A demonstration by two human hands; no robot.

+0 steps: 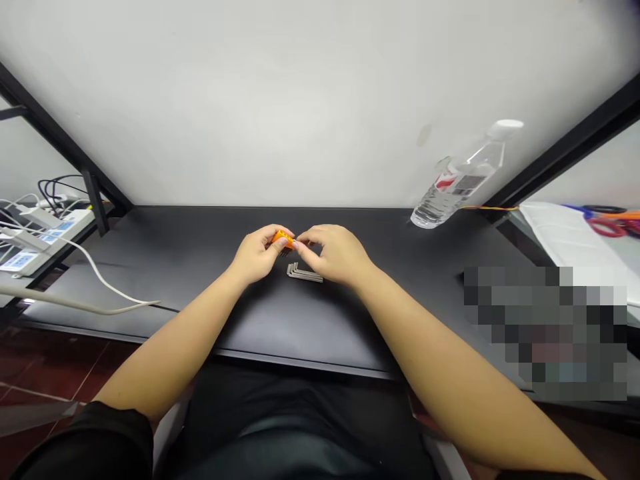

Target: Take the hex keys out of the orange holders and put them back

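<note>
From where I stand, the orange holder [283, 236] is a small, bright, blocky piece held up over the middle of the black tabletop [200, 233], with short dark prongs showing along its lower edge; the fingers cover much of it. The left hand [254, 259] has it pinched between thumb and curled fingers, nearly closed. The right hand [339, 252] comes in at its other end, thumb-tip against it and fingers loosely bent; I can't tell whether it grips anything. Just below the right hand, a few L-shaped metal keys [305, 273] lie side by side on the tabletop, silvery, their bent ends to the left. Farther off to the right stands a clear water bottle [457, 183] with a white cap, and over on the left sits a white power strip [63, 230] among cables.
</note>
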